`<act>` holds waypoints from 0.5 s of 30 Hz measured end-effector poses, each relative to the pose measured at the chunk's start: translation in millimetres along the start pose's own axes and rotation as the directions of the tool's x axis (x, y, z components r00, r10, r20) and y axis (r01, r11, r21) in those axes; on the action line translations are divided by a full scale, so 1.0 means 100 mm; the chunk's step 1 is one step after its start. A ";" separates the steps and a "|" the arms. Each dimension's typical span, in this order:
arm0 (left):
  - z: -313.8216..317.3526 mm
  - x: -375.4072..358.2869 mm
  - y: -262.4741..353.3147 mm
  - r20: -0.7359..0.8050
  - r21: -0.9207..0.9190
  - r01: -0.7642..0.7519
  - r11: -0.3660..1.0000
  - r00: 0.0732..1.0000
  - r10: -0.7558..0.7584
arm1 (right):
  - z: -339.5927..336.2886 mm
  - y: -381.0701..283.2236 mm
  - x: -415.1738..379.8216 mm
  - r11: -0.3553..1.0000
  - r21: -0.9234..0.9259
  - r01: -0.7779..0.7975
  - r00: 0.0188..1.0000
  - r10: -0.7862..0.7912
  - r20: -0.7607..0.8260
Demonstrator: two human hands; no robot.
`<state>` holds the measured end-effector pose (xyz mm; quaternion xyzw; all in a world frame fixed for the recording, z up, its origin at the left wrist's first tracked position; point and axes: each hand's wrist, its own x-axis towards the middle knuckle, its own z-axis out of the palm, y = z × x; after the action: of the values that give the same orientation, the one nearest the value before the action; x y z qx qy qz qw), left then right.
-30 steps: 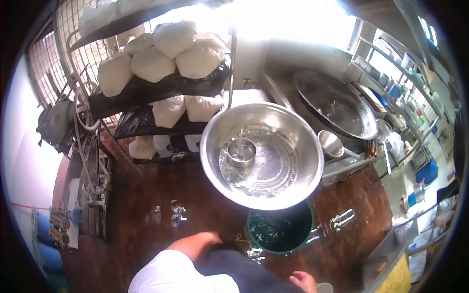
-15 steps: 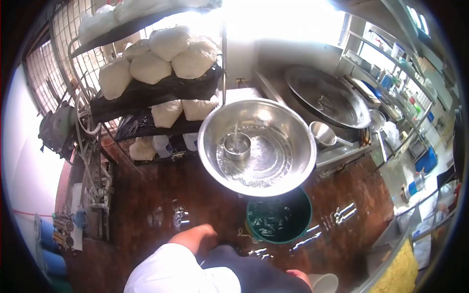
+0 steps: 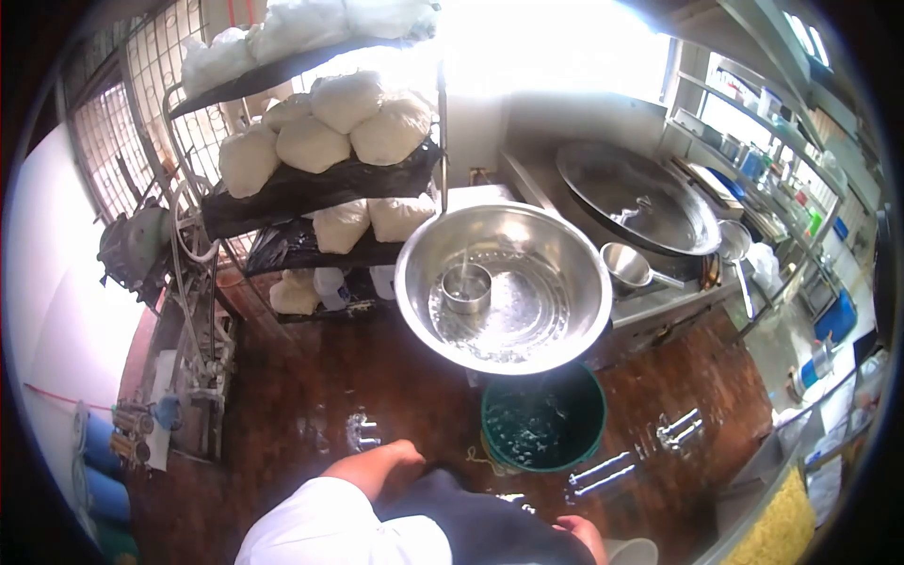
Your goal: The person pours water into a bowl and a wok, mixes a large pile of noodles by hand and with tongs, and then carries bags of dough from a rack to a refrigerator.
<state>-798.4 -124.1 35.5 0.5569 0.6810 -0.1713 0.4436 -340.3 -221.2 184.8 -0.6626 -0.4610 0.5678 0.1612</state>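
Note:
My left hand [image 3: 408,454] hangs low at my front, beside the dark apron [image 3: 471,518]; its fingers are largely hidden. At the other side of the apron, by the bottom edge of the view, part of my right hand [image 3: 579,529] shows close to a pale bucket [image 3: 636,552]. Ahead of me is a wide steel basin [image 3: 565,325] with a small round steel pot [image 3: 467,288] inside, toward its left. Below the basin, a green tub [image 3: 544,443] holds liquid and stands on the wet floor.
A rack at left carries large pale bagged bundles [image 3: 353,127]. Beyond the basin, a large dark wok [image 3: 640,198] sits on the stove counter, with a steel saucepan [image 3: 626,266] and a ladle [image 3: 734,242] nearby. Metal shelves line the right. The brown floor [image 3: 311,377] has shiny wet patches.
The view has shifted, so the rack, basin and tub appear slightly farther right. More of my right hand shows beside the apron. The basin and pot keep their places relative to each other.

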 end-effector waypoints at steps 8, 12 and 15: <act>-0.02 -0.76 -0.17 -0.013 -0.084 0.118 0.989 0.993 -0.119 | -0.03 0.43 0.45 0.996 -0.047 -0.073 0.982 0.080 0.171; 0.19 -0.62 -0.36 -0.033 -0.120 0.126 0.985 0.991 -0.131 | -0.21 1.60 0.92 0.884 -0.408 0.229 0.948 -0.108 0.298; 0.39 -0.52 -0.48 -0.056 -0.243 0.138 0.960 0.986 -0.156 | -0.33 1.66 0.89 0.601 -0.574 0.555 0.829 -0.346 0.439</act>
<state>-826.8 -199.3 43.3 0.4537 0.7521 -0.1000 0.4675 -245.6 -227.0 19.0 -0.4457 -0.8073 0.3862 -0.0212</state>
